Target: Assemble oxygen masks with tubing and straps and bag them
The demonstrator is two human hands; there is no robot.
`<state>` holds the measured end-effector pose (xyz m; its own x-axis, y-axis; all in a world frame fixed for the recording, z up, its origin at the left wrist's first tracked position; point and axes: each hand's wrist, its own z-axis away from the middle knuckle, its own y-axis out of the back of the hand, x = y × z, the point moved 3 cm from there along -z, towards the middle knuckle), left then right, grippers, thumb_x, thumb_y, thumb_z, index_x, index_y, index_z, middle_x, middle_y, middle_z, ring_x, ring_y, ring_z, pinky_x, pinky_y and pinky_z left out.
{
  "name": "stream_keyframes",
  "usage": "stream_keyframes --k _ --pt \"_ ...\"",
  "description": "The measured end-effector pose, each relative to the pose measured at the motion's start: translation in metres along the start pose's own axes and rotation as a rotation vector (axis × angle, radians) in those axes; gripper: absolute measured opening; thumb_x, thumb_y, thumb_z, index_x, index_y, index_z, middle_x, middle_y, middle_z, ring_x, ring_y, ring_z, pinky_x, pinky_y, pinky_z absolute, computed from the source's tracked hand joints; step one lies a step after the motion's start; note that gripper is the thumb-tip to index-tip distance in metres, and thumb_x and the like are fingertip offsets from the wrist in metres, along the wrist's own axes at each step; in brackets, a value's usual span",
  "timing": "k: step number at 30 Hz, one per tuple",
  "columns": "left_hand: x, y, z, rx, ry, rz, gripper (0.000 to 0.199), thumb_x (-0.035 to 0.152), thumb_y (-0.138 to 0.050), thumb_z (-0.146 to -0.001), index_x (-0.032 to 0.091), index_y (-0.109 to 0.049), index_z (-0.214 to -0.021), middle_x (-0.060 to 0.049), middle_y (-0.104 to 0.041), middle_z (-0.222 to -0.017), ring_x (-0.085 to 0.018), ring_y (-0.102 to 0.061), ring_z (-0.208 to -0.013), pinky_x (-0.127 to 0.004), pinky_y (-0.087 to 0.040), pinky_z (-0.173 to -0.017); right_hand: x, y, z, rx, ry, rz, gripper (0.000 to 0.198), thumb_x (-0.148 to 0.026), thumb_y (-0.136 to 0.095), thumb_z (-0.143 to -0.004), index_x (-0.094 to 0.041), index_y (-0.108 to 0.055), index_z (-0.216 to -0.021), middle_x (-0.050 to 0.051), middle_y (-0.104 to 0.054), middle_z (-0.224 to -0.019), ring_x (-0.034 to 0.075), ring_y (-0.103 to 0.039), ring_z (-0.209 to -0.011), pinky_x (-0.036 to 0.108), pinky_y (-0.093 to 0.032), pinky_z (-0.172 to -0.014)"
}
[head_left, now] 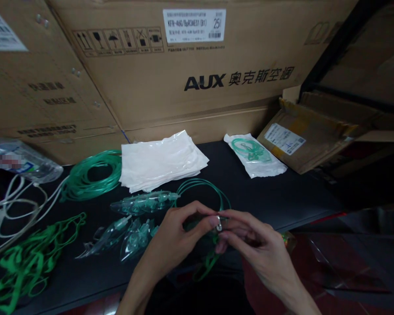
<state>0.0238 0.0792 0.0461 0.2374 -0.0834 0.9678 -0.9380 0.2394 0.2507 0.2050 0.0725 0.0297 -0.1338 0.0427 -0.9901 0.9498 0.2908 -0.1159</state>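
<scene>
My left hand (179, 229) and my right hand (258, 240) meet near the table's front edge, fingers closed in a pinch. Between the fingertips is a small shiny metal nose clip (219, 224). Most of the clear greenish mask it seems to belong to is hidden by my fingers. A green elastic strap (210, 262) hangs below the hands. Behind them loops a thin green tube (202, 181). To the left of my left hand lie nested clear green masks (144, 203), another group of masks (138, 240) and a clear mask piece (110, 236).
A stack of white pouches (160, 159) and a packed pouch with green tubing (254, 155) lie at the back. Coiled green tubing (92, 175), tangled green straps (29, 262), white cables (16, 210) and a plastic bottle (26, 159) occupy the left. Large cartons (144, 87) stand behind; an open carton (289, 135) leans right.
</scene>
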Motion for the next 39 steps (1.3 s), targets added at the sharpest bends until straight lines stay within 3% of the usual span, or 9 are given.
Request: stream_keyframes --k 4,9,12,17,23,27,33,39 --pt "-0.003 0.001 -0.008 -0.033 0.067 0.116 0.016 0.037 -0.071 -0.093 0.023 -0.078 -0.098 0.000 -0.080 -0.091 -0.018 -0.074 -0.086 -0.028 -0.054 -0.079 -0.001 -0.001 -0.003 0.016 -0.008 0.001 0.027 -0.017 -0.078 -0.088 -0.030 -0.076 -0.111 -0.005 -0.082 -0.076 0.012 -0.078 -0.063 0.018 -0.064 -0.064" --pt "-0.005 0.002 -0.022 -0.012 0.092 0.165 0.016 0.035 -0.072 -0.090 0.023 -0.081 -0.098 -0.002 -0.082 -0.092 -0.020 -0.075 -0.089 -0.030 -0.056 -0.081 0.003 0.002 -0.011 0.128 0.009 -0.012 0.032 -0.018 -0.084 -0.081 -0.026 -0.071 -0.109 -0.001 -0.084 -0.086 0.015 -0.080 -0.078 0.021 -0.063 -0.076" --pt "-0.007 0.001 -0.029 0.029 0.080 0.166 0.020 0.036 -0.070 -0.091 0.024 -0.083 -0.101 -0.002 -0.083 -0.096 -0.022 -0.075 -0.093 -0.031 -0.057 -0.084 0.010 0.003 -0.016 0.239 -0.046 -0.087 0.030 -0.025 -0.088 -0.078 -0.024 -0.067 -0.098 0.000 -0.083 -0.080 0.016 -0.079 -0.073 0.022 -0.062 -0.069" --pt "-0.011 -0.002 -0.033 0.109 0.105 0.264 0.020 0.037 -0.074 -0.089 0.027 -0.084 -0.103 -0.002 -0.083 -0.102 -0.021 -0.075 -0.098 -0.030 -0.056 -0.088 0.015 -0.003 -0.019 0.384 -0.092 -0.089 0.020 -0.033 -0.090 -0.074 -0.021 -0.077 -0.085 0.001 -0.081 -0.076 0.017 -0.075 -0.068 0.024 -0.061 -0.063" --pt "-0.021 -0.007 -0.032 0.224 0.177 0.381 0.022 0.040 -0.080 -0.085 0.026 -0.084 -0.101 -0.002 -0.084 -0.099 -0.020 -0.076 -0.099 -0.027 -0.056 -0.088 0.012 -0.015 -0.017 0.372 -0.136 -0.083 0.009 -0.028 -0.084 -0.076 -0.025 -0.085 -0.085 0.002 -0.083 -0.081 0.018 -0.076 -0.074 0.027 -0.061 -0.068" --pt "-0.026 -0.013 -0.029 0.259 0.189 0.416 0.024 0.042 -0.080 -0.086 0.026 -0.084 -0.104 -0.002 -0.084 -0.102 -0.020 -0.075 -0.101 -0.026 -0.055 -0.090 0.010 -0.019 -0.017 0.468 -0.080 -0.034 0.003 -0.024 -0.080 -0.079 -0.023 -0.082 -0.079 0.001 -0.079 -0.076 0.016 -0.071 -0.070 0.025 -0.057 -0.066" --pt "-0.028 -0.015 -0.027 0.318 0.150 0.364 0.022 0.043 -0.081 -0.086 0.026 -0.084 -0.101 -0.002 -0.084 -0.104 -0.019 -0.077 -0.097 -0.026 -0.058 -0.088 0.006 -0.026 -0.017 0.574 0.096 0.086 0.011 -0.015 -0.074 -0.083 -0.021 -0.076 -0.075 0.001 -0.071 -0.075 0.016 -0.067 -0.071 0.027 -0.053 -0.065" --pt "-0.020 -0.015 -0.027 0.392 0.041 0.312 0.009 0.029 -0.083 -0.083 0.028 -0.085 -0.092 -0.001 -0.084 -0.102 -0.018 -0.077 -0.098 -0.026 -0.060 -0.090 0.004 -0.028 -0.016 0.606 0.191 0.213 0.014 -0.010 -0.073 -0.084 -0.022 -0.076 -0.075 0.001 -0.072 -0.074 0.016 -0.066 -0.069 0.027 -0.049 -0.059"
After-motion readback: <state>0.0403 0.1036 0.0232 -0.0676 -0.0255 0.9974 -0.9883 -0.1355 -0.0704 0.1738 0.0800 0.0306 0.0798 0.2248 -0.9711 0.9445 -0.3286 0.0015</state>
